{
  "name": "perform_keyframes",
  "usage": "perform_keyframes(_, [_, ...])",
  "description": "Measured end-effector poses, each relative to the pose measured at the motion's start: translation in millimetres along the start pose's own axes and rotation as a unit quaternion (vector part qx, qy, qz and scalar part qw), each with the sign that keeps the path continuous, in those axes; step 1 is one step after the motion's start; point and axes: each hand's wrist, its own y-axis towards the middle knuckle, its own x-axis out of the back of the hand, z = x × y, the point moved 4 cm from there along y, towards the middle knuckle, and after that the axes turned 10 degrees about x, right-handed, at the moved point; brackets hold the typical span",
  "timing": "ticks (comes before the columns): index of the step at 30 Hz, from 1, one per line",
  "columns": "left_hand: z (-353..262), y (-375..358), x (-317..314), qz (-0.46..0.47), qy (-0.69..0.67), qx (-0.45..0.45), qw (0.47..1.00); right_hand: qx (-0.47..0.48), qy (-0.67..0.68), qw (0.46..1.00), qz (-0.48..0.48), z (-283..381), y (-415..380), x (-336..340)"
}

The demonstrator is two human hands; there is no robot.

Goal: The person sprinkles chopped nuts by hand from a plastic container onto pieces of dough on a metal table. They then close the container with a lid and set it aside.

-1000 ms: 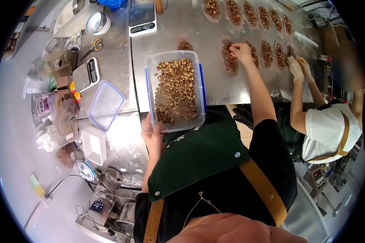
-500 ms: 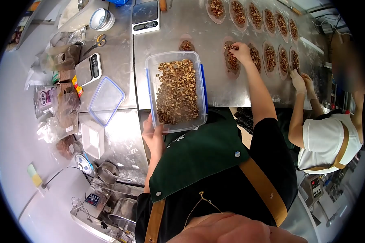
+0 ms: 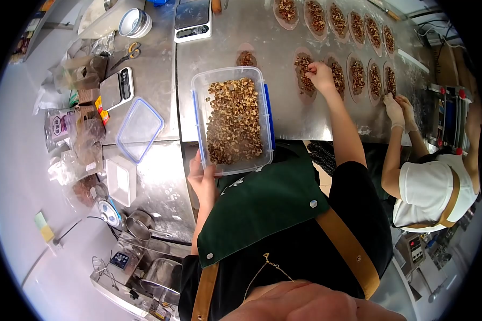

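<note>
I have the left hand (image 3: 202, 179) clamped on the near corner of the plastic box (image 3: 219, 75), which tilts up a little in front of the apron; whether the table (image 3: 281, 120) edge also bears some weight, I can't tell. Inside lie plenty of chopped nuts (image 3: 233, 120). My right hand (image 3: 321, 77) is over an oval dough piece (image 3: 306, 98), in the near row on the table, fingers bent and down at its nut topping. I can't tell whether the fingertips are pinched together or hold any nuts.

I'd judge the step as spreading and evening that topping. The next move calls for light, small touches along the oval, keeping the nuts inside the bare rim, and a steady left grip so the box doesn't spill. Well to the right, a co-worker's gloved hands (image 3: 394, 111) are at the row's last piece, so I'd leave them room.
</note>
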Motion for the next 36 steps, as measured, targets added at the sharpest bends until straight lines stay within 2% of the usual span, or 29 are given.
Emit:
perform_keyframes(9, [0.2, -1.6, -2.3, 0.005, -0.006, 0.004, 1.000, 0.007, 0.007, 1.000, -0.028, 4.9, -2.0, 6.1])
perform_keyframes(12, [2.8, 0.1, -1.7, 0.008, 0.002, -0.011, 1.000, 0.086, -0.003, 0.989, -0.119, 32.4, -13.2, 19.5])
perform_keyframes(14, [1.8, -0.5, -3.2, 0.015, -0.002, -0.010, 1.000, 0.194, 0.003, 0.968, -0.157, 90.9, -30.2, 28.4])
perform_keyframes(16, [1.3, -0.4, -5.5, 0.025, 0.003, -0.005, 1.000, 0.224, 0.028, 0.973, -0.041, 152.1, -56.3, 16.6])
perform_keyframes(17, [1.6, -0.2, -6.6, 0.029, 0.008, -0.002, 1.000, 0.309, 0.008, 0.950, 0.043, 186.3, -73.2, 11.4])
perform_keyframes(18, [1.3, 0.3, -7.9, 0.033, 0.013, -0.001, 0.999, 0.390, -0.012, 0.912, 0.126, 214.9, -91.0, 2.7])
perform_keyframes(20, [-0.8, 0.3, -12.5, 0.045, 0.014, -0.019, 0.999, 0.426, -0.135, 0.826, 0.345, 237.3, -120.2, -38.6])
perform_keyframes(22, [-1.9, -0.6, -16.1, 0.057, 0.015, -0.034, 0.998, 0.504, -0.190, 0.761, 0.363, 240.8, -143.2, -67.7])
perform_keyframes(25, [-2.3, -0.9, -17.3, 0.064, 0.012, -0.051, 0.997, 0.551, -0.175, 0.771, 0.268, 245.9, -159.9, -78.9])
perform_keyframes(28, [-1.2, -0.7, -15.6, 0.057, 0.007, -0.044, 0.997, 0.542, -0.177, 0.780, 0.258, 239.0, -152.7, -79.1])
perform_keyframes(32, [-7.5, -1.8, -17.9, 0.056, 0.031, -0.045, 0.997, 0.530, -0.115, 0.812, 0.213, 240.3, -139.5, -58.1])
perform_keyframes(34, [-7.9, -0.9, -19.9, 0.064, 0.034, -0.051, 0.996, 0.500, -0.084, 0.833, 0.222, 236.1, -130.0, -51.2])
perform_keyframes(36, [-5.8, 0.3, -20.2, 0.073, 0.029, -0.043, 0.996, 0.466, 0.005, 0.863, 0.195, 228.8, -119.5, -45.6])
